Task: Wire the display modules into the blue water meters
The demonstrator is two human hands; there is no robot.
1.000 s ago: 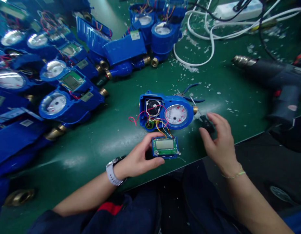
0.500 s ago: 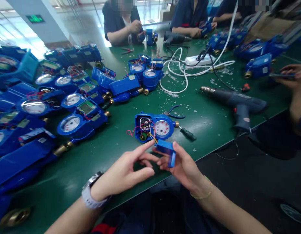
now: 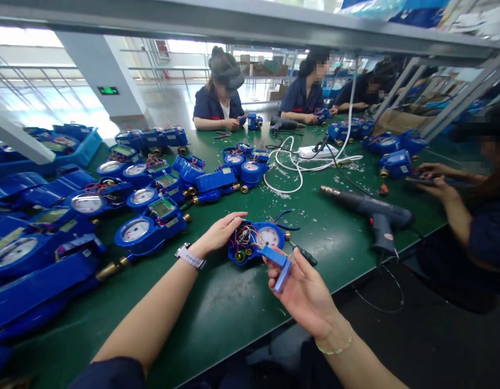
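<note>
A blue water meter [image 3: 253, 258] lies on the green table in front of me, its left housing uncovered, with tangled wires inside and a white round dial to the right. My left hand [image 3: 220, 233] grips the left edge of that housing, fingers along its far side. In my right hand [image 3: 301, 283], just nearer than the dial, is an angled blue plastic cover [image 3: 281, 266], held between thumb and fingers; wires run toward it from the housing. Behind the meter lie blue-handled pliers [image 3: 288, 219]. A dark-handled screwdriver [image 3: 304, 255] sits at its right, partly hidden by my right hand.
Several blue meters [image 3: 139, 235] crowd the table's left. A heat gun [image 3: 367, 213] lies on the right, near the table edge. Farther back are a white power strip [image 3: 318, 151] and its looped cable. Co-workers sit across and at the right; a metal shelf beam [image 3: 250, 27] crosses overhead.
My left hand has moved from beside the blue cover to the meter's left edge and taken hold there. The right hand still holds the cover. The head view has tilted up.
</note>
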